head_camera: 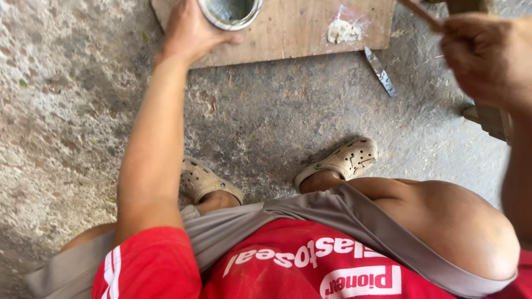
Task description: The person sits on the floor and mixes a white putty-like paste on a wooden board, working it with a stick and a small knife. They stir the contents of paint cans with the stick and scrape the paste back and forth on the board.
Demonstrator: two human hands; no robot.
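Metal can [230,12] on wooden board [293,27], gripped by left hand [191,33], right hand [487,55] well apart

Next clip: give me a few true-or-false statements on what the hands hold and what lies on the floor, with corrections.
1. The left hand has its grip around a metal can. True.
2. The can stands on bare concrete. False: it rests on a wooden board.
3. The right hand is empty. False: it holds a thin wooden stick.
4. A blob of whitish paste sits on the board. True.
5. A narrow metal blade lies on the concrete floor beside the board. True.
6. The person is barefoot. False: they wear beige clogs.
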